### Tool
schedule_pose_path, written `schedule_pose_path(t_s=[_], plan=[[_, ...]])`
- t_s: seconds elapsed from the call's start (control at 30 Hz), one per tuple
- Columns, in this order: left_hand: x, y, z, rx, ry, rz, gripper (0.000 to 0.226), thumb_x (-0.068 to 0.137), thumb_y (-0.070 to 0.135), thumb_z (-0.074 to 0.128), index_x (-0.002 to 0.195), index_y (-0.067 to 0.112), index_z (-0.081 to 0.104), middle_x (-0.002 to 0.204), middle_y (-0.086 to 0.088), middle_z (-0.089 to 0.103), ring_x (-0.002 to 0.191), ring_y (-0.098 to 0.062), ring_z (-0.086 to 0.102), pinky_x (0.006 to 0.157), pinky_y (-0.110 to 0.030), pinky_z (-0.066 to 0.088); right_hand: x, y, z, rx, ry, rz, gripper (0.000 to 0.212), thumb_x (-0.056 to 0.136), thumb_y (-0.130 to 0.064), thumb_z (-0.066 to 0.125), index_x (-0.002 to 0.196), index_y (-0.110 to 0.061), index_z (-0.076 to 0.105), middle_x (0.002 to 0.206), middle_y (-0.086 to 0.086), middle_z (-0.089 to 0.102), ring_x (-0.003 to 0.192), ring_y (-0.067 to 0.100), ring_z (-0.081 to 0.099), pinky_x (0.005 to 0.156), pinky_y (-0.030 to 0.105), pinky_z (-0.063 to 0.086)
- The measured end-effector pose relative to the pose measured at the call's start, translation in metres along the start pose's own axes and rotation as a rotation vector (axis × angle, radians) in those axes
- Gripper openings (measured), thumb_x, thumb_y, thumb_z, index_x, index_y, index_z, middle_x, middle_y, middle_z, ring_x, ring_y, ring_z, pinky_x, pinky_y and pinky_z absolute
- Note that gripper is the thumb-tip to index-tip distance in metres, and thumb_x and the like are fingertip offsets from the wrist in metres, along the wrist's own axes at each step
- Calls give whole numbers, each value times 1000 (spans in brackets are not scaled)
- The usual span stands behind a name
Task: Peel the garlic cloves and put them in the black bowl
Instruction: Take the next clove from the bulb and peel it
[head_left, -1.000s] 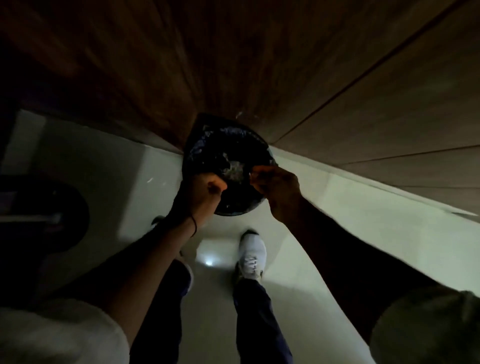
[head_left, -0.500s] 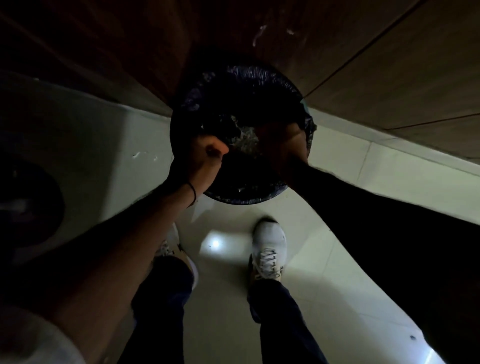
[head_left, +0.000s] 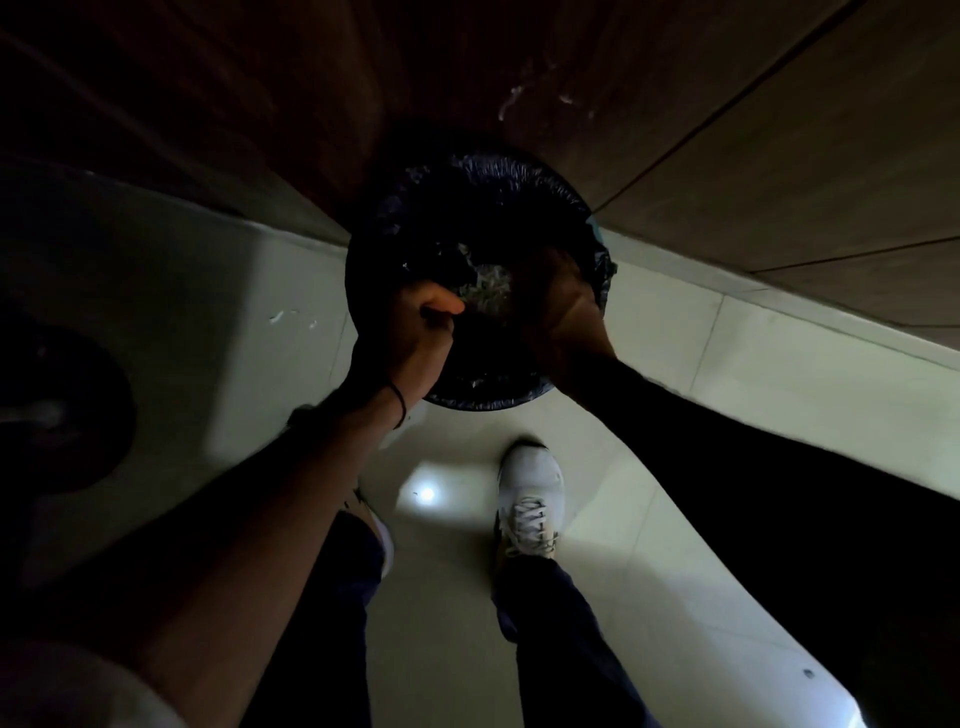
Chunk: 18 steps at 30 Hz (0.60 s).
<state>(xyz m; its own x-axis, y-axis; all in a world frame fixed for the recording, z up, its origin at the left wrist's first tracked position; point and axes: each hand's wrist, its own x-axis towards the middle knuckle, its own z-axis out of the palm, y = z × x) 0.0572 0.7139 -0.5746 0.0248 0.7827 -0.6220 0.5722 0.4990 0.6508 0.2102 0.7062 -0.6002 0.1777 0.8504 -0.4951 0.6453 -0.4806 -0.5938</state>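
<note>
Left hand (head_left: 410, 338), grip: fingers curled into a loose fist, thumb laid across the top; whatever it encloses is hidden, so its contents cannot be told. Right hand (head_left: 563, 312), grip: deep in shadow, bent down over the right side of the bin; how far its fingers are spread, and whether they carry anything, cannot be told. Both hands hang just apart above a round bin (head_left: 488, 404) lined with a crinkled black bag. The bin stands at the far edge of the floor (head_left: 701, 364), against the foot of a wood-grain panel (head_left: 779, 156). Bin contents: a heap of pale papery scraps (head_left: 491, 291) between the two hands, likely garlic skins. Garlic cloves: none distinguishable. Black bowl: not identifiable; the bin looks like a waste container, though the darkness leaves doubt. Also present: thin dark band (head_left: 399, 402) on the left wrist; white laced shoe (head_left: 532, 483) near the bin's near rim; pale flecks (head_left: 275, 317) on the floor left of the bin; unidentified dark round object (head_left: 62, 405) at the floor's left edge. Step in hand, by judgement: shedding peel into the bin, between cloves. Next move calls for rubbing clinging skin off the fingers, then carrying any peeled clove to the bowl or fetching a fresh one.
</note>
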Motion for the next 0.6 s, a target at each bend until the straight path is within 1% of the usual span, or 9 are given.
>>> schedule_pose_path(t_s=[0.1, 0.17, 0.2, 0.3, 0.4, 0.43, 0.5, 0.53, 0.6], plan=[[-26, 16, -8, 37, 53, -6, 25, 94, -4, 50, 110, 3, 69, 102, -8, 65, 97, -18, 59, 76, -15, 38, -21, -14, -18, 32, -45, 22, 41, 94, -19, 59, 128, 3, 57, 127, 23, 59, 120, 36, 55, 102, 38, 41], [-46, 26, -17, 60, 98, -1, 28, 92, 0, 53, 109, 11, 72, 107, -6, 70, 101, -19, 63, 78, -17, 40, -35, -20, -32, 62, -40, 6, 32, 88, -18, 59, 110, 3, 69, 110, 22, 68, 105, 37, 64, 93, 46, 51], [-59, 32, -24, 66, 122, 8, 28, 91, 1, 54, 107, 14, 73, 108, -6, 71, 103, -21, 64, 80, -20, 42, -44, -28, -43, 58, -27, -15, 36, 83, -21, 55, 106, 1, 71, 105, 21, 70, 101, 37, 66, 90, 46, 53], [-105, 54, -42, 13, 176, 15, 28, 90, -1, 54, 105, 13, 74, 112, -7, 71, 107, -23, 64, 83, -18, 41, -76, -56, -72, 9, -82, -63, 51, 78, -16, 48, 124, -6, 65, 120, 20, 66, 113, 35, 61, 95, 36, 50], [-162, 84, -64, -35, 234, 28, 27, 92, -3, 54, 108, 9, 73, 116, -6, 68, 104, -20, 61, 80, -11, 36, -118, -95, -105, 47, -117, -134, 51, 84, -6, 51, 135, -10, 58, 133, 15, 61, 125, 31, 55, 104, 36, 47], [-187, 94, -74, -69, 262, 26, 27, 92, -3, 54, 108, 9, 72, 116, -5, 68, 102, -19, 60, 79, -10, 36, -138, -111, -119, 74, -135, -159, 47, 88, -1, 54, 134, -8, 58, 132, 15, 62, 125, 31, 56, 103, 31, 45], [-228, 113, -93, -129, 294, 38, 27, 91, -5, 54, 107, 8, 72, 114, -5, 69, 100, -15, 60, 82, -12, 40, -172, -143, -141, 125, -128, -163, 36, 93, -2, 58, 128, -6, 62, 125, 13, 66, 118, 27, 60, 92, 18, 42], [-255, 123, -106, -165, 327, 47, 27, 90, -5, 55, 106, 8, 72, 112, -6, 70, 98, -15, 61, 84, -16, 45, -195, -163, -155, 126, -131, -194, 31, 94, -5, 58, 125, -7, 64, 120, 11, 68, 113, 24, 62, 88, 16, 41], [-308, 140, -129, -205, 381, 85, 27, 89, -6, 56, 105, 9, 72, 109, -6, 71, 92, -15, 62, 85, -20, 50, -242, -199, -180, 145, -149, -280, 26, 96, -9, 58, 120, -8, 67, 115, 9, 69, 107, 20, 62, 88, 19, 43]])
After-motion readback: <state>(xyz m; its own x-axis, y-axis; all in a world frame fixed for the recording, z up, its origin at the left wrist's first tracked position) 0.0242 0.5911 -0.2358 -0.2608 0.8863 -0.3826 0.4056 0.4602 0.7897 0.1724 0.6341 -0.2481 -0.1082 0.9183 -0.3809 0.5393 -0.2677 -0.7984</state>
